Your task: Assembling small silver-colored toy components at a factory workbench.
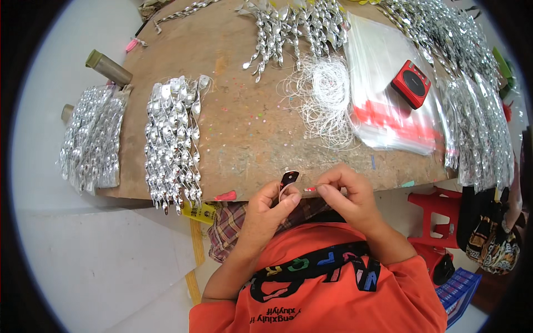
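At the table's front edge my left hand (266,211) is closed, thumb against fingers, on a small dark, shiny flat tab (289,177) with a little hole. A thin pale string (290,188) curves over it near the thumb and runs toward my right hand (348,194). That hand is closed in a pinch a short way to the right, apparently on the string's end, which is very fine there. Beyond my hands lies a loose tangle of white string (327,91). A bundle of silver twisted strips (173,139) hangs slightly over the front edge, left of my hands.
More silver twisted strips lie at the far left (94,136), at the back (300,25) and along the right (477,122). A red radio-like box (411,84) rests on clear plastic bags (383,61). A metal tube (109,67) stands at the left edge. A red stool (436,213) is below right.
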### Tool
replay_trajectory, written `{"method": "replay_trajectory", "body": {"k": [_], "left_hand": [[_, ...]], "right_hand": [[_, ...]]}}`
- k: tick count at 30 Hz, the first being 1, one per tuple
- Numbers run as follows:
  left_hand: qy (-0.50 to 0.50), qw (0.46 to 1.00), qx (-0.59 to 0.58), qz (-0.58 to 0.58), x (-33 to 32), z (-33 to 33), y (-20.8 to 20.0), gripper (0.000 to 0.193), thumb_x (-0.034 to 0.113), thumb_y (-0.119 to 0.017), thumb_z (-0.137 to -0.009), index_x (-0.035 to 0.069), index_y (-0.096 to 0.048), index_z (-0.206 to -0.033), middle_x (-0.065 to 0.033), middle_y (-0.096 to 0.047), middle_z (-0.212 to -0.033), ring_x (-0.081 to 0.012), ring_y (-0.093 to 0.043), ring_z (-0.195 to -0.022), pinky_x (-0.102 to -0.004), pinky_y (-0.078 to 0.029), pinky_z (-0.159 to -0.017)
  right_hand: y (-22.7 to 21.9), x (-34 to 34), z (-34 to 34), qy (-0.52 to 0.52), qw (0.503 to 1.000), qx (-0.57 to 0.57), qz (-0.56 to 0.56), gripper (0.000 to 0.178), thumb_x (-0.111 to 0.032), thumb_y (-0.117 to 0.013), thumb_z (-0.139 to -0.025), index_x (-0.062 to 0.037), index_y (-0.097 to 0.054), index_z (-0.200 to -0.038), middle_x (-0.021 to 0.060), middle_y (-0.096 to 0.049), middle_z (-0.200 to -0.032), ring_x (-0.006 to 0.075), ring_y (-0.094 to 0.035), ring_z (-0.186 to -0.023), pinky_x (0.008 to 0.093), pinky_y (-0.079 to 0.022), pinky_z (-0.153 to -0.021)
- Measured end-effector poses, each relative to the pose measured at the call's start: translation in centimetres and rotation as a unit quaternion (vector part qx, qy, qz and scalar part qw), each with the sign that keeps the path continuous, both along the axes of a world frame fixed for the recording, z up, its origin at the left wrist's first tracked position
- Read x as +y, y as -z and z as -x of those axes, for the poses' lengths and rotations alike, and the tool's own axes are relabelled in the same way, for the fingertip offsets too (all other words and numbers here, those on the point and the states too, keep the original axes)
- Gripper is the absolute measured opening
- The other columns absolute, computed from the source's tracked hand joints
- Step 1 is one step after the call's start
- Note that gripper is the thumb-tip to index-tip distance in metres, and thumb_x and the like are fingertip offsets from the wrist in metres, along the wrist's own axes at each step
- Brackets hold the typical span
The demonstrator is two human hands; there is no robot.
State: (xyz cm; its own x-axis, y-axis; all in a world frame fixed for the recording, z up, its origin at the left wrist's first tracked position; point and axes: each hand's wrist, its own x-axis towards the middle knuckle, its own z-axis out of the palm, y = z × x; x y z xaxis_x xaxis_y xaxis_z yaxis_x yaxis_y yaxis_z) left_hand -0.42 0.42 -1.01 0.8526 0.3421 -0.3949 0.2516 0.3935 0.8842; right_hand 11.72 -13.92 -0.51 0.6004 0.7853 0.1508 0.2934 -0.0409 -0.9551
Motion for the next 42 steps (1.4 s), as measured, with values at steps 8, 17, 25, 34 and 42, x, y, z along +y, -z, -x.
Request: {"method": "replay_trajectory", "body": {"k": [8, 17, 25, 34, 42], "left_hand": [[0.01, 1.0, -0.015, 0.004, -0.9, -0.4, -0.7, 0.013, 0.01, -0.061, -0.082, 0.006, -0.06, -0.095, 0.0086, -0.047, -0.069, 0.0003, -0.038, -0.057, -0.0154, -0.028, -0.05], [0.024, 1.0, -0.014, -0.003, -0.8, -0.3, -0.3, 0.018, 0.007, -0.058, -0.086, 0.002, -0.056, -0.103, 0.0046, -0.053, -0.085, -0.0018, -0.047, -0.077, -0.0175, -0.039, -0.071], [0.031, 0.999, -0.024, -0.009, -0.7, -0.3, -0.1, 0.019, 0.006, -0.058, -0.086, 0.001, -0.054, -0.103, 0.0017, -0.056, -0.09, -0.0029, -0.05, -0.081, -0.0193, -0.042, -0.073], [0.029, 0.998, -0.053, -0.033, -1.0, -0.3, 0.1, 0.02, 0.005, -0.059, -0.085, 0.0, -0.054, -0.104, 0.0028, -0.054, -0.085, -0.0032, -0.049, -0.078, -0.0186, -0.041, -0.071], [0.056, 0.991, -0.042, -0.113, -1.2, -0.1, 0.6, 0.021, 0.007, -0.059, -0.084, 0.001, -0.056, -0.104, 0.0037, -0.054, -0.087, -0.0032, -0.048, -0.078, -0.0183, -0.041, -0.072]], "right_hand": [[-0.4, 0.7, 0.2, -0.008, 0.999, 0.032, -0.043, 0.003, -0.004, -0.057, -0.083, -0.0011, -0.056, -0.082, -0.0012, -0.053, -0.073, 0.0025, -0.043, -0.06, 0.0182, -0.035, -0.053], [0.0, 0.7, -0.1, -0.016, 0.999, 0.029, -0.006, 0.005, -0.005, -0.057, -0.084, -0.0008, -0.055, -0.082, -0.0011, -0.054, -0.073, 0.0024, -0.045, -0.061, 0.0185, -0.037, -0.054], [-0.8, 0.5, -0.2, -0.061, 0.968, 0.245, -0.003, 0.008, -0.009, -0.056, -0.085, -0.0024, -0.053, -0.082, -0.0027, -0.052, -0.07, 0.0013, -0.041, -0.055, 0.0168, -0.032, -0.048], [-0.5, 0.5, -0.2, -0.056, 0.947, 0.316, -0.023, 0.01, -0.014, -0.054, -0.088, -0.0043, -0.054, -0.085, -0.0068, -0.046, -0.061, -0.0003, -0.038, -0.052, 0.0169, -0.027, -0.046], [-1.0, 0.7, -0.1, -0.053, 0.949, 0.31, -0.024, 0.009, -0.011, -0.054, -0.087, -0.0023, -0.051, -0.087, -0.0029, -0.049, -0.065, 0.0015, -0.039, -0.052, 0.0172, -0.03, -0.046]]}}
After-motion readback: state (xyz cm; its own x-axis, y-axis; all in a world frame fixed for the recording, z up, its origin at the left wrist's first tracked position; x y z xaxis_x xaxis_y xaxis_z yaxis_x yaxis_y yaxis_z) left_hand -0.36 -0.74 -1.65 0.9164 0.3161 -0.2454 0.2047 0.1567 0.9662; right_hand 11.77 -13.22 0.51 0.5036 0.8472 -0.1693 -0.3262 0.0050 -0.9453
